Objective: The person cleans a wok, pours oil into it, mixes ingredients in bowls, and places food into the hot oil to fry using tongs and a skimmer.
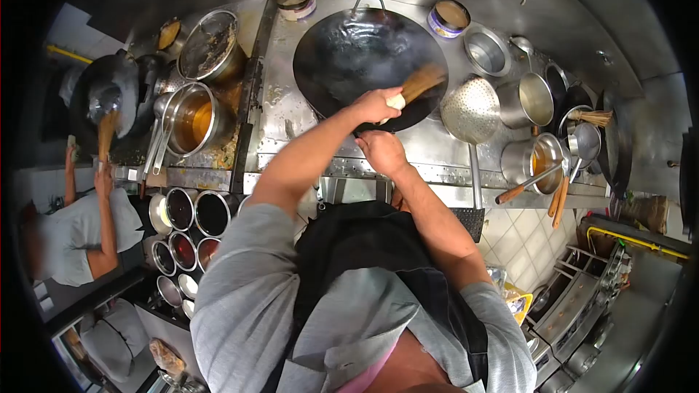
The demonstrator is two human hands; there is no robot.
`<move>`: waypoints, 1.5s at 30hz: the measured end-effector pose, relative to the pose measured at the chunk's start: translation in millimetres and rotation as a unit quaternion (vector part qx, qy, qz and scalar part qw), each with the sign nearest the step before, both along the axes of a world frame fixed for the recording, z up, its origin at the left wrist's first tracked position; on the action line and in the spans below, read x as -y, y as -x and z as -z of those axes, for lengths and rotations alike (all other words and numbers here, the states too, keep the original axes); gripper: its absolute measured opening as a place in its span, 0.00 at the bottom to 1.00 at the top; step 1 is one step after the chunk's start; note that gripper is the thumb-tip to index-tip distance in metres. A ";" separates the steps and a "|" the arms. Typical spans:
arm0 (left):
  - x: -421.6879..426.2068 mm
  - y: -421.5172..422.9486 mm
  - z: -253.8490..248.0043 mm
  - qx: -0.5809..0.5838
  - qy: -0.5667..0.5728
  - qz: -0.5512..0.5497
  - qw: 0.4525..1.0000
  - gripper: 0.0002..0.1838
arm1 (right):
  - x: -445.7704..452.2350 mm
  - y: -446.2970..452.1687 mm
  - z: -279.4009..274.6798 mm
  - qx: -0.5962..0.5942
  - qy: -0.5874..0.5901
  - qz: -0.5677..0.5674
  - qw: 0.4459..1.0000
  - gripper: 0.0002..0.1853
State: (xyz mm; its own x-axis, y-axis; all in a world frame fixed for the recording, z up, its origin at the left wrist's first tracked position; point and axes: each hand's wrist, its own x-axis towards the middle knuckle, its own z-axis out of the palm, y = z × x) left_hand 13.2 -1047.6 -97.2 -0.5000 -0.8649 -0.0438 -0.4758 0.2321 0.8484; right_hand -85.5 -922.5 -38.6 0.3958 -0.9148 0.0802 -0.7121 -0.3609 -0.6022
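A large black wok (349, 58) sits on the steel stove, and its inside looks wet and shiny. My left hand (375, 105) is closed round the pale handle end of a bamboo brush (422, 82). The brush's bristles, slightly blurred, point right over the wok's right side. Just below, at the wok's near edge, my right hand (381, 151) is closed on the near handle, which its fingers mostly hide. A perforated ladle (471, 110) lies right of the wok, its long handle pointing towards me.
Two tins (295, 0) (449, 17) stand behind the wok. Steel pots (526, 100) and ladles crowd the right. On the left are a pot of amber liquid (193, 121) and sauce containers (212, 213). A co-worker (80, 233) holds a brush over another wok (109, 94).
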 end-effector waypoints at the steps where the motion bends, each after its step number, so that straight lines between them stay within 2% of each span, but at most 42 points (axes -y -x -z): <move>1: 1.8 -15.9 -0.1 -0.028 0.016 0.067 0.997 0.38 | -1.0 0.9 -1.3 -0.006 -0.002 0.001 1.000 0.13; 2: 11.1 -48.9 -26.7 0.023 -0.092 0.106 0.990 0.40 | 0.7 0.0 -4.6 -0.012 -0.004 0.001 1.000 0.13; 3: 32.2 -83.7 -42.6 0.127 -0.140 0.089 0.978 0.38 | -0.3 -1.6 -6.8 -0.017 -0.006 0.002 1.000 0.12; 4: 56.2 -113.9 -52.5 0.371 0.028 0.046 0.927 0.34 | 0.4 -2.3 -8.1 -0.017 -0.010 0.004 1.000 0.13; 5: 85.6 -142.4 -51.2 0.464 0.034 -0.077 0.882 0.29 | -0.6 -1.8 -8.6 -0.011 -0.012 0.001 1.000 0.13; 6: 85.9 -150.4 -94.4 0.414 0.065 -0.169 0.892 0.25 | 0.8 -1.2 -8.8 -0.004 -0.012 0.000 1.000 0.13; 8: 101.4 -149.4 -119.8 0.319 0.078 -0.272 0.905 0.33 | -4.4 -1.1 -6.2 0.000 -0.011 0.004 1.000 0.14; 11: 103.2 -116.3 -60.2 0.150 0.128 -0.361 0.912 0.36 | 0.6 -2.5 -5.6 -0.010 0.008 -0.003 1.000 0.14; 12: 95.2 -98.7 -52.6 0.171 0.014 -0.316 0.933 0.37 | -0.2 -1.6 -4.0 -0.013 0.005 -0.003 1.000 0.14; 13: 101.6 -84.2 5.4 0.191 -0.024 -0.230 0.954 0.34 | 0.1 -1.5 -2.5 -0.016 0.004 -0.003 1.000 0.14; 14: 68.2 -57.2 3.5 0.195 -0.031 -0.166 0.966 0.34 | -1.3 -1.7 0.0 -0.008 0.010 0.000 1.000 0.14; 15: 43.1 -30.6 5.7 0.093 -0.148 -0.114 0.978 0.37 | -1.7 -1.9 2.2 0.000 0.017 0.002 1.000 0.14; 17: 13.5 -7.9 10.8 0.033 -0.059 -0.014 0.998 0.40 | 2.0 -3.5 -0.1 0.003 0.020 0.002 1.000 0.14; 19: 22.1 -55.4 -16.0 0.084 0.005 0.138 0.987 0.40 | -0.1 -3.4 -8.2 -0.010 0.004 -0.002 1.000 0.15; 20: 29.7 -91.0 -59.5 0.202 -0.072 0.133 0.968 0.37 | 0.6 -3.2 -3.4 -0.017 -0.004 0.000 1.000 0.14; 21: 55.0 -130.5 -47.7 0.358 0.076 0.087 0.927 0.35 | -0.8 -3.8 -3.9 -0.018 -0.009 -0.001 1.000 0.14; 22: 77.2 -156.8 -70.4 0.473 0.002 -0.056 0.880 0.30 | -0.4 -4.3 -5.1 -0.019 -0.013 -0.004 1.000 0.14; 23: 96.5 -181.1 -84.2 0.414 0.024 -0.178 0.893 0.27 | 2.9 -6.4 -6.5 -0.017 -0.014 -0.003 1.000 0.14; 24: 120.6 -201.6 -85.7 0.396 0.057 -0.229 0.887 0.31 | 1.8 -7.3 -8.6 -0.023 -0.018 0.005 1.000 0.14; 25: 124.9 -208.6 -91.0 0.377 0.083 -0.276 0.880 0.36 | -1.2 -7.0 -8.1 -0.019 -0.017 0.011 1.000 0.14; 26: 117.4 -213.4 -88.2 0.307 0.081 -0.302 0.899 0.37 | -2.8 -6.7 -7.9 -0.016 -0.015 0.012 1.000 0.14; 28: 70.9 -221.2 -114.2 0.164 0.081 -0.356 0.916 0.39 | 2.6 -8.0 -4.6 -0.009 -0.002 0.003 1.000 0.14; 29: 47.8 -222.0 -106.4 0.130 0.093 -0.376 0.913 0.41 | 3.4 -5.5 2.3 -0.006 0.005 -0.001 1.000 0.14; 31: -2.2 -227.9 -54.4 0.063 0.165 -0.407 0.896 0.41 | -0.8 -6.7 8.5 0.006 0.008 -0.005 1.000 0.14; 33: -74.3 -213.7 -36.7 0.013 0.061 -0.452 0.890 0.41 | -0.6 -6.9 1.4 0.020 0.011 0.000 1.000 0.15; 34: -106.7 -209.2 -8.9 -0.007 0.074 -0.465 0.882 0.42 | 0.1 -5.2 2.5 0.001 -0.010 -0.005 1.000 0.12; 35: -138.5 -203.0 10.4 -0.007 0.035 -0.483 0.875 0.43 | -1.0 -5.9 -0.9 0.035 -0.008 0.020 0.999 0.11; 37: -192.1 -201.1 39.9 -0.027 -0.113 -0.439 0.891 0.48 | -8.2 -9.1 -15.7 0.102 -0.005 0.067 0.993 0.12; 40: -230.7 -192.5 67.3 0.153 -0.260 -0.407 0.862 0.53 | -41.9 0.3 -36.4 0.181 0.050 0.118 0.975 0.17; 43: -239.9 -196.5 72.3 0.200 -0.269 -0.339 0.879 0.56 | -104.8 50.5 -12.2 0.231 0.019 0.240 0.943 0.14; 44: -238.4 -195.2 64.1 0.267 -0.259 -0.311 0.875 0.54 | -128.6 77.4 8.0 0.250 -0.004 0.291 0.924 0.13; 45: -236.4 -196.4 62.5 0.280 -0.248 -0.305 0.876 0.53 | -152.5 103.5 20.5 0.291 -0.029 0.362 0.885 0.12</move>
